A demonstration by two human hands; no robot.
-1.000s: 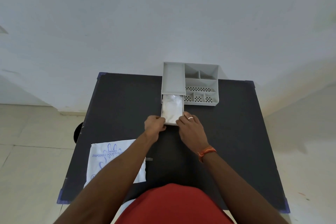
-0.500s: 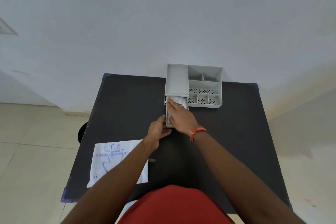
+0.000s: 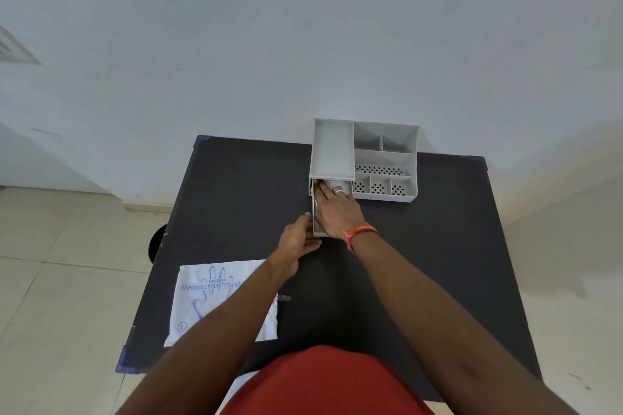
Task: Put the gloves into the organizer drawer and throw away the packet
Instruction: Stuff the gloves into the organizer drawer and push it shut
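Right hand (image 3: 337,212): laid flat, palm down, fingers spread, pressing thin white crumpled plastic gloves (image 3: 338,184) into pulled-out grey plastic drawer (image 3: 316,224); grasping nothing. Left hand (image 3: 298,241): loosely open against drawer's near left corner, steadying, not clenched. Grey plastic compartmented desk organizer (image 3: 384,158): at far edge of black rectangular table (image 3: 236,199), drawer projecting from its left section. Flat white printed plastic packet (image 3: 209,300): on table's near left part, partly under left forearm, well apart from drawer. Handling, judged: gloves featherlight, limp, springy, needing flat pressure; packet light, slippery, best pinched at an exposed edge.
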